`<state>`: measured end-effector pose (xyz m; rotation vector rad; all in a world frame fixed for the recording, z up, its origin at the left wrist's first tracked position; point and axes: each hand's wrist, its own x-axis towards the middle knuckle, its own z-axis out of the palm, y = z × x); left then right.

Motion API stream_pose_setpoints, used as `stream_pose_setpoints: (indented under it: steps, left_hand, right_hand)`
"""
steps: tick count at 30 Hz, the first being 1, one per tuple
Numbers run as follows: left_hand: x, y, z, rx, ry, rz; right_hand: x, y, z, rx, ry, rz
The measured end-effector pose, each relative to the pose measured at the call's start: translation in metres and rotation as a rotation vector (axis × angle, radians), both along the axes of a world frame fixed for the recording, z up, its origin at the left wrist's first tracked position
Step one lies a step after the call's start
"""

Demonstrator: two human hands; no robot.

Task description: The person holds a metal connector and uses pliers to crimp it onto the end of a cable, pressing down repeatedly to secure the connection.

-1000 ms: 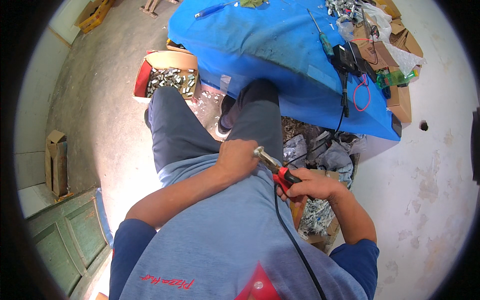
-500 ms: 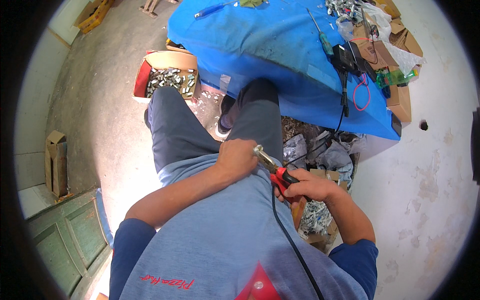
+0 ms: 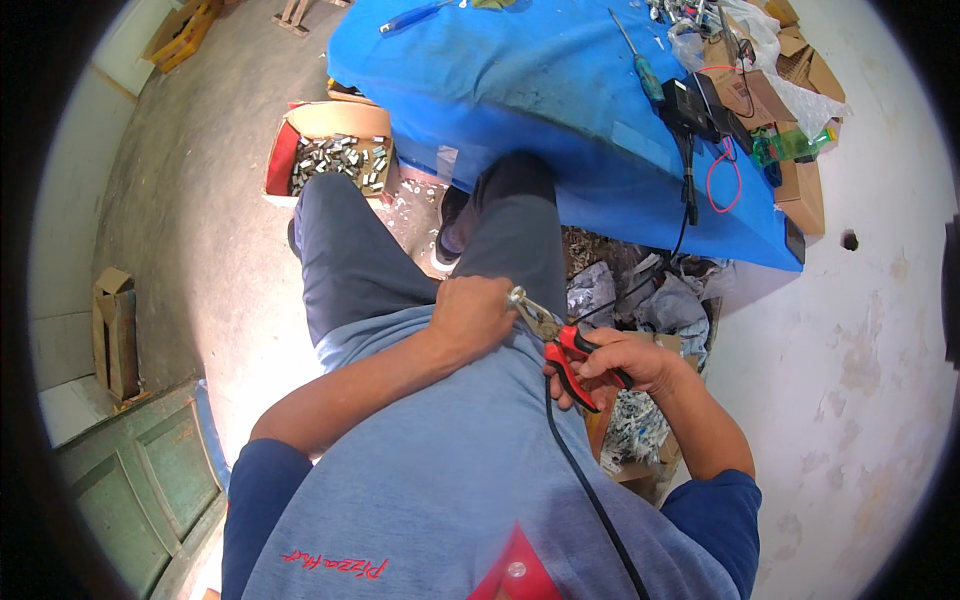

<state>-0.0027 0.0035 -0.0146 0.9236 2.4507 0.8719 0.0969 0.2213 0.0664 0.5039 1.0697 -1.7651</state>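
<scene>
In my right hand [image 3: 625,362] is a pair of pliers [image 3: 570,362] with red and black handles, which stand spread apart. Its metal jaws point up and left, beside a small pale, shiny piece [image 3: 517,297] at the edge of my left fist. My left hand [image 3: 472,318] is closed, knuckles up, in front of my lap. Its fingers hide most of what they hold, so its kind cannot be made out. A black cord [image 3: 585,480] runs over my shirt and passes close to the pliers.
Ahead stands a table under a blue cloth [image 3: 480,60], with a screwdriver [image 3: 640,65], black adapters [image 3: 690,110] and a green bottle [image 3: 790,147] on it. A carton [image 3: 277,160] of small metal parts sits on the floor. Bags and scraps [image 3: 660,300] lie below the table's right side.
The pliers' handles have spread from nearly closed to wide apart, and my right fingers have loosened with them. My left fist stays in about the same place.
</scene>
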Motion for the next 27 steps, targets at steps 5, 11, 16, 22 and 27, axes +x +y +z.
stream_pose_setpoints:
  steps: [5,11,16,22,27]
  left_hand:
    - [0.002,-0.001,-0.001,0.037,-0.043,-0.027]
    - [0.001,0.000,0.002,0.053,-0.072,-0.027]
    - [0.000,0.000,0.000,0.069,-0.091,-0.036]
    - [-0.001,-0.001,-0.002,0.113,-0.098,-0.070]
    - [-0.001,0.001,-0.005,0.138,-0.144,-0.050]
  right_hand:
    - [0.000,0.010,-0.003,0.016,-0.008,0.046]
    - [-0.007,0.011,0.003,0.113,0.065,0.148]
    - [-0.003,0.009,-0.001,0.086,0.058,0.077]
    - [-0.003,0.008,0.002,0.096,0.048,0.074]
    - [0.001,-0.002,0.002,0.496,0.347,0.377]
